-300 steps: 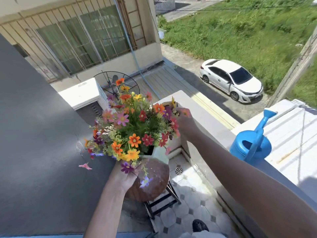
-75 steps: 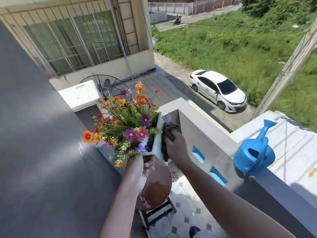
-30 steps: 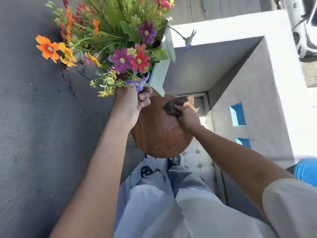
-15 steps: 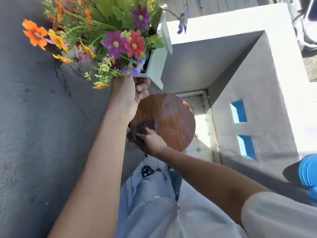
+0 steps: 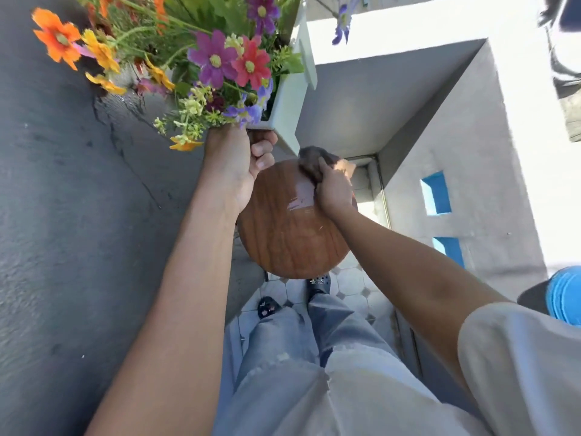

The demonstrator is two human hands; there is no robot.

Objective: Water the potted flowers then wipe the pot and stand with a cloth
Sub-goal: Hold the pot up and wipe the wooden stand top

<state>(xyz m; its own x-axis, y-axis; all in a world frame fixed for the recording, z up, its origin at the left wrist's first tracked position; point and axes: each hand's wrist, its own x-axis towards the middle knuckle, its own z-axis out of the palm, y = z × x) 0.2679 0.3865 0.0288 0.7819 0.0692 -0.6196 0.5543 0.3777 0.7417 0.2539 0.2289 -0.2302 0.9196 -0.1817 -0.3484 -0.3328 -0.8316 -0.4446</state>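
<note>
— What carried everything?

— A round wooden stand [image 5: 292,234], its top just below both hands.

— What lay on it?

— A dark cloth [image 5: 309,163] pressed at its far edge under the right hand [image 5: 333,190], with a wet streak beside it. The white pot [image 5: 290,99] was lifted off it in the left hand [image 5: 235,162].

— And under the stand?

— A tiled floor [image 5: 352,287], beneath the hands.

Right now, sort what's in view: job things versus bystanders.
In the job: flower pot held in left hand; dark cloth in right hand; round wooden stand; blue watering can.
Bystanders: grey wall; tiled floor.
</note>
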